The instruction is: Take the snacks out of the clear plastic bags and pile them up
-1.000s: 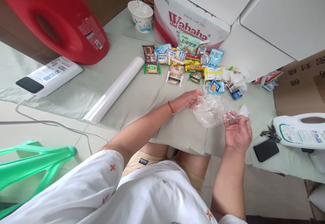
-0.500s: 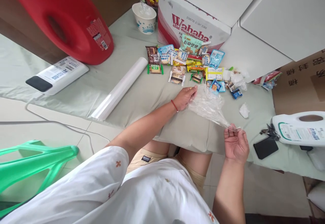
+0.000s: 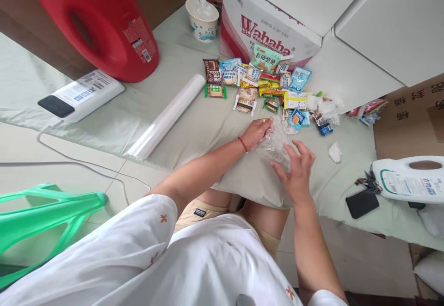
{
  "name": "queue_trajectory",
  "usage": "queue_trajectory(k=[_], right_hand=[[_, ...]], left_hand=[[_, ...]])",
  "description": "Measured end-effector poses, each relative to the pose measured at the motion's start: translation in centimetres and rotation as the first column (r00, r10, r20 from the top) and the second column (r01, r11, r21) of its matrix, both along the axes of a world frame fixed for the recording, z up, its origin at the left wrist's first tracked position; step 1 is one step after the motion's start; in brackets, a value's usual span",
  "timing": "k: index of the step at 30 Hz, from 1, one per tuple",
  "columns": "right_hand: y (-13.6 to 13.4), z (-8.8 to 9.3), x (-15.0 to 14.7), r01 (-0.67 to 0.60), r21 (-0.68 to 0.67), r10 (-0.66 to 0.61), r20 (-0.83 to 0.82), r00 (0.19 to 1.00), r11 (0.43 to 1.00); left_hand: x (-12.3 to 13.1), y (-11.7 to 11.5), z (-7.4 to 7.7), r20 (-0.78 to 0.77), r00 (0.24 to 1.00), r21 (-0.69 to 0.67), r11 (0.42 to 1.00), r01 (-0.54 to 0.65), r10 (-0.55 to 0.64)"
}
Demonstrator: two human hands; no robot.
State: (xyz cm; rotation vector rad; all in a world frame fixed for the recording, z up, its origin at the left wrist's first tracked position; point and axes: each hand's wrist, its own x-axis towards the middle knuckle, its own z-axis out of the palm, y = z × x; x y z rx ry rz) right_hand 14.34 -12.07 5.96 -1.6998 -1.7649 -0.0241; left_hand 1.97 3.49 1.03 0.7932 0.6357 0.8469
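Observation:
My left hand (image 3: 257,134) is closed on a crumpled clear plastic film (image 3: 277,146), pinching it near the front of the cloth-covered surface. Close to the film's right side, my right hand (image 3: 296,167) has its fingers spread and curved, with thumb and forefinger apart; whether a fingertip touches the film I cannot tell. Beyond the hands lies a heap of small wrapped snacks, among them a green snack pouch (image 3: 265,57), a brown cocoa biscuit pack (image 3: 212,71) and a blue packet (image 3: 296,119). A small crumpled piece of clear plastic (image 3: 335,152) lies to the right.
A roll of plastic wrap (image 3: 166,116) lies left of my arm. Behind the snacks stand a Wahaha carton (image 3: 256,21) and a paper cup (image 3: 203,21). A large red jug (image 3: 114,28) is at left. A white bottle (image 3: 409,179) and a black wallet-like item (image 3: 362,203) are at right.
My right hand has let go of the film's stretched end and moved left and up towards my left hand. The film has drawn together into a smaller bunch.

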Motion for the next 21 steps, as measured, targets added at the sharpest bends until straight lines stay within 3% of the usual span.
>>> queue_trajectory(k=[3,6,8,10,12,15,18,21], right_hand=[[2.7,-0.7,-0.5,-0.071,0.006,0.070,0.087,0.994,0.997],[3.1,-0.2,-0.2,-0.022,0.088,0.016,0.067,0.998,0.996],[2.2,0.7,0.2,0.062,0.151,-0.058,-0.030,0.998,0.987],[1.0,1.3,0.4,0.193,0.213,-0.139,-0.242,0.960,0.958],[-0.3,1.4,0.7,0.352,0.219,-0.190,-0.535,0.823,0.910],[-1.9,1.1,1.5,0.522,0.095,-0.212,-0.841,0.498,0.848],[-3.5,0.5,2.7,0.562,-0.070,-0.243,-0.940,0.239,0.824],[-5.2,0.0,3.7,0.514,-0.204,-0.277,-0.958,0.070,0.833]], left_hand=[[-0.1,-0.2,0.1,-0.019,1.000,0.023,1.000,-0.010,0.010],[-0.2,-0.1,0.4,-0.049,0.997,-0.003,0.998,-0.063,0.063],[-0.3,0.1,0.6,-0.073,0.994,-0.031,0.996,-0.087,0.085],[-0.3,0.4,0.7,-0.091,0.992,-0.048,0.995,-0.087,0.083],[-0.5,0.6,0.7,-0.101,0.993,-0.048,0.996,-0.069,0.064],[-0.9,0.6,1.0,-0.149,0.989,-0.038,0.999,-0.009,0.003],[-1.3,0.5,1.2,-0.218,0.973,-0.024,0.997,0.069,-0.073],[-1.2,0.4,1.2,-0.283,0.956,0.037,0.996,0.086,-0.072]])
